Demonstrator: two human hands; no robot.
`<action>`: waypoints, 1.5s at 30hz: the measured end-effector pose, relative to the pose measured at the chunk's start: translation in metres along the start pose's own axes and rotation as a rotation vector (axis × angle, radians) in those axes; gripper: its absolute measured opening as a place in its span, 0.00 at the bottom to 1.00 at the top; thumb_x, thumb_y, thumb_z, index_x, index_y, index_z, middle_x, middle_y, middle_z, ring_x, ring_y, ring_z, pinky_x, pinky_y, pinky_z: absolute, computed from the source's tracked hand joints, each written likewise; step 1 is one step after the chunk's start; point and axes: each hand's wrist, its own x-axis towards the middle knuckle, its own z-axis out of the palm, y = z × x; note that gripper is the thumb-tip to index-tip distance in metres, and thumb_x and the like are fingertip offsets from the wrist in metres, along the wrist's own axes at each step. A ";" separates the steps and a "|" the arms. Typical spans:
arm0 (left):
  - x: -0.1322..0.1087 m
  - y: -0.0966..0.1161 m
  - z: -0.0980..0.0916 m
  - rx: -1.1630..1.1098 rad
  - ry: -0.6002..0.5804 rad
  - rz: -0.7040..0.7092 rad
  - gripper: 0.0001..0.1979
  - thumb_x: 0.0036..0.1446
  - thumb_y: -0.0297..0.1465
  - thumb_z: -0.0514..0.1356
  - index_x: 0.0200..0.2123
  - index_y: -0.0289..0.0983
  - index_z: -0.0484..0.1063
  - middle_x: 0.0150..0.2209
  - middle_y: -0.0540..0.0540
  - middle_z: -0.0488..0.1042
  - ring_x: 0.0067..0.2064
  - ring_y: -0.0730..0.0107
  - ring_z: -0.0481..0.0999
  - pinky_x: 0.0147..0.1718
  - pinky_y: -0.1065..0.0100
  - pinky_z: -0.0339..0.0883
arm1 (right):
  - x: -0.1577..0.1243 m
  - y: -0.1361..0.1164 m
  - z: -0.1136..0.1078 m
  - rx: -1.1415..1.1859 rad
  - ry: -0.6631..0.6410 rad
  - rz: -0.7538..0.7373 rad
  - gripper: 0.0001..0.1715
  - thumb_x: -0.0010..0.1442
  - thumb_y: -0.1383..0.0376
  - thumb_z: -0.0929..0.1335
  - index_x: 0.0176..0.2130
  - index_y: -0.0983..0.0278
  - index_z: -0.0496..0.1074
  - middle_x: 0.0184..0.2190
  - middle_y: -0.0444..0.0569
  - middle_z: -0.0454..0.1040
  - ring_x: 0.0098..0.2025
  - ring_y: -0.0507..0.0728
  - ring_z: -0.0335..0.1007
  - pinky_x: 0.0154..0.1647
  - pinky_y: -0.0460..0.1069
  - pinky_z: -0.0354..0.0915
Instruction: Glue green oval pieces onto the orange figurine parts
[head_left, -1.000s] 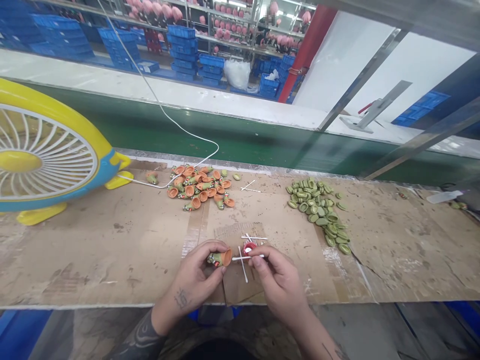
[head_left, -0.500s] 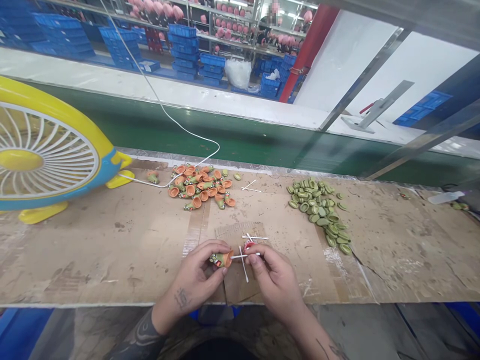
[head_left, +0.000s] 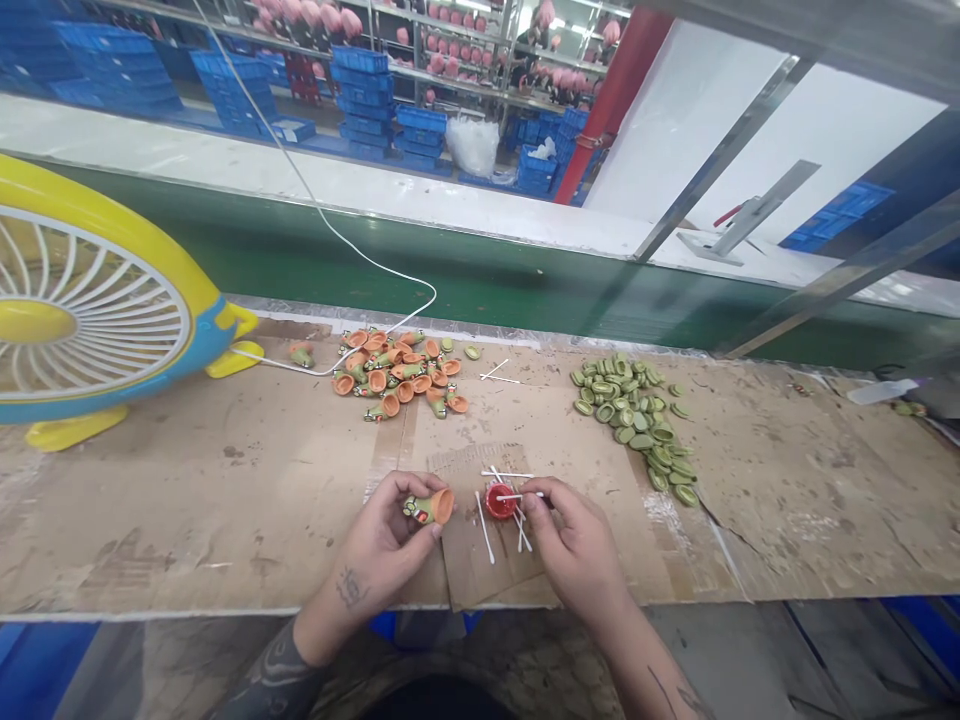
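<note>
Between the thumb and fingers of my left hand (head_left: pixel 390 535) is a small green and orange figurine (head_left: pixel 429 508), its hollow orange end facing right. My right hand (head_left: pixel 574 535) pinches a cotton swab (head_left: pixel 521 496), whose tip is over a small round pot of red paint (head_left: pixel 500 501). Whether the tip touches the paint I cannot tell. Several other swabs lie around the pot, one of them a loose cotton swab (head_left: pixel 485 528) on its left. Beneath them is a flat cardboard piece (head_left: pixel 469 575).
A pile of similar figurines (head_left: pixel 405 370) lies at the back left, and a heap of green oval pieces (head_left: pixel 637 415) at the back right. A yellow and blue fan (head_left: pixel 97 300) stands far left, its white cable (head_left: pixel 330 225) crossing the back. At far right lies a bottle (head_left: pixel 885 392).
My right hand has drawn the swab away from the figurine and moved it right, over the red pot. My left hand has shifted slightly left with the figurine, tilting its hollow end upward.
</note>
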 end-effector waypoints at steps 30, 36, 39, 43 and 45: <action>-0.003 0.010 -0.011 -0.050 -0.191 -0.143 0.23 0.63 0.45 0.66 0.57 0.43 0.72 0.41 0.47 0.75 0.42 0.64 0.72 0.44 0.65 0.67 | 0.004 -0.028 0.024 0.258 -0.162 0.037 0.09 0.71 0.63 0.65 0.42 0.59 0.75 0.32 0.43 0.78 0.35 0.52 0.74 0.37 0.45 0.65; -0.004 0.006 -0.013 -0.060 -0.204 -0.154 0.23 0.65 0.45 0.63 0.59 0.41 0.71 0.38 0.48 0.73 0.40 0.65 0.72 0.44 0.65 0.65 | 0.008 -0.037 0.023 0.241 -0.145 -0.093 0.09 0.72 0.66 0.65 0.40 0.59 0.75 0.32 0.42 0.78 0.34 0.52 0.73 0.37 0.45 0.65; -0.005 0.005 -0.013 -0.067 -0.208 -0.174 0.23 0.66 0.44 0.62 0.60 0.41 0.70 0.37 0.48 0.74 0.40 0.65 0.72 0.44 0.65 0.64 | 0.007 -0.037 0.022 0.236 -0.162 -0.137 0.10 0.71 0.67 0.65 0.40 0.60 0.75 0.33 0.43 0.79 0.36 0.52 0.74 0.40 0.46 0.65; -0.005 0.002 -0.012 -0.101 -0.189 -0.189 0.25 0.66 0.44 0.62 0.60 0.39 0.68 0.35 0.49 0.74 0.38 0.65 0.72 0.42 0.65 0.63 | 0.002 -0.026 0.015 0.303 -0.104 -0.026 0.09 0.72 0.62 0.65 0.42 0.60 0.76 0.35 0.45 0.80 0.39 0.54 0.76 0.42 0.47 0.68; -0.004 0.002 -0.011 -0.127 -0.159 -0.171 0.25 0.65 0.44 0.63 0.60 0.39 0.68 0.35 0.48 0.74 0.37 0.66 0.71 0.41 0.65 0.63 | 0.000 -0.017 0.011 0.280 -0.006 0.065 0.11 0.72 0.60 0.65 0.41 0.60 0.76 0.34 0.45 0.79 0.37 0.54 0.76 0.40 0.47 0.68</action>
